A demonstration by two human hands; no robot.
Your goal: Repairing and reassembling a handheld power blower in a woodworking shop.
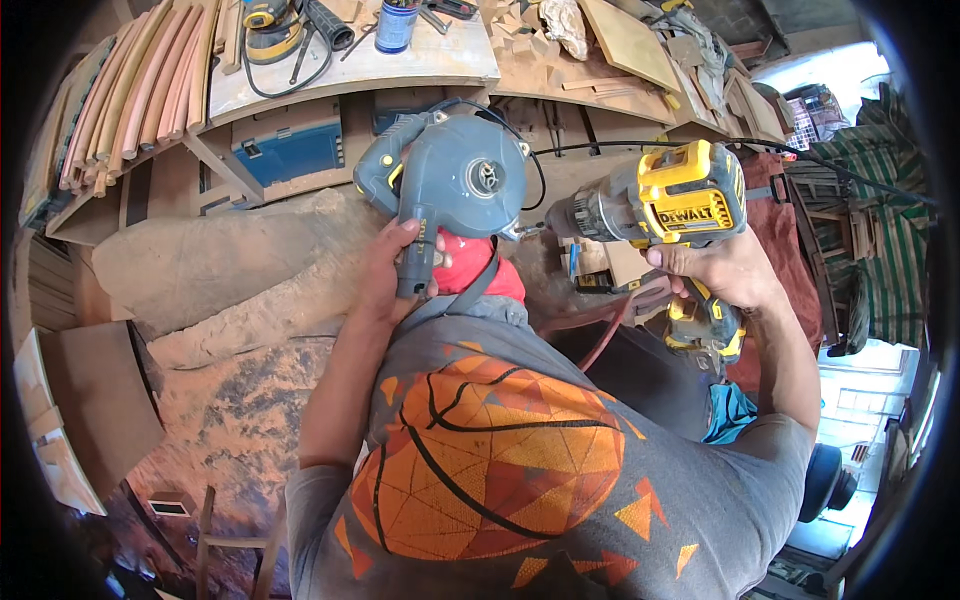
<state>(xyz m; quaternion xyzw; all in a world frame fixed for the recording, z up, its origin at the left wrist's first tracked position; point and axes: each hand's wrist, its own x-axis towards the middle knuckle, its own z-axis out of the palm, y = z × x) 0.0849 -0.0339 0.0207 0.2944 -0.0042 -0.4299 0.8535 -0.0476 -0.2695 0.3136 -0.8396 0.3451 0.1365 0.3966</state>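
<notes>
Two tools fill the person's hands in the head view, one in each. The blower [450,180], a round grey-blue shell with a looped handle [378,165] and a stubby tube [414,255], looks hard and fairly light for its bulk, perhaps slick where smooth; its thin edge lugs could crack if forced. Its handle should give the firmest hold, the tube a steadying one. The left hand [388,262] is closed round that tube, so the blower's round body sits above and to the right of it, with red cloth [505,280] just below. The drill [690,190] seems heavier, weighted by its battery [703,332], and is best taken by the grip. There the right hand [728,270] is wrapped, the drill's body above it and the chuck [580,215] pointing left. Its bit reaches the blower's lower right edge; whether they touch, I cannot tell. Beyond both stands the counter [455,60].
</notes>
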